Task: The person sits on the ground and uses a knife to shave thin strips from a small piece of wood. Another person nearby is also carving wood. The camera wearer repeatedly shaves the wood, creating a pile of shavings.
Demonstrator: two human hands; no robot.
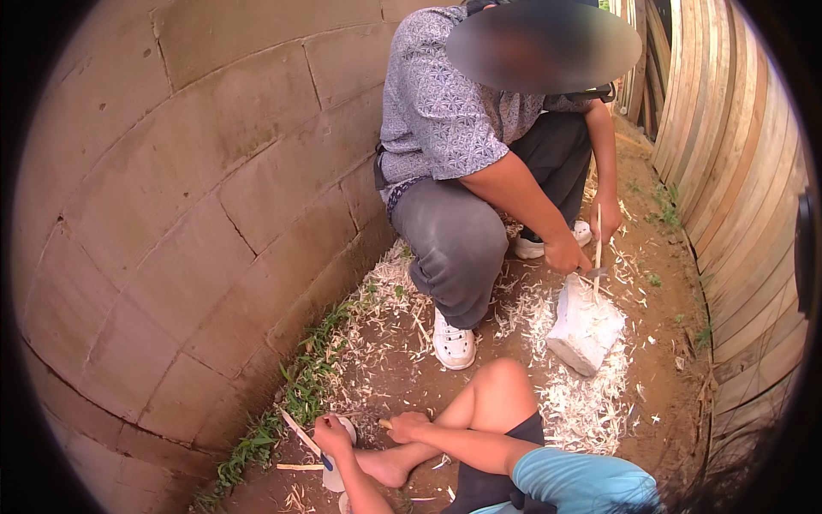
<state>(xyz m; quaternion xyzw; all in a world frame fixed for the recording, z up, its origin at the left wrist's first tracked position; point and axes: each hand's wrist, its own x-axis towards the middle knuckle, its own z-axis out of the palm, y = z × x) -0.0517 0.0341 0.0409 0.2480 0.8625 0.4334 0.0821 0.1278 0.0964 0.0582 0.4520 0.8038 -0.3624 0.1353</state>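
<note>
Our left hand grips a knife; our right hand closes on a small stick piece. Opposite, a crouching person whittles a stick on a white block.

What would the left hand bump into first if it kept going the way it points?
Probably the grass by the block wall. The left hand and its knife point up-left that way, though depth is unclear.
</note>
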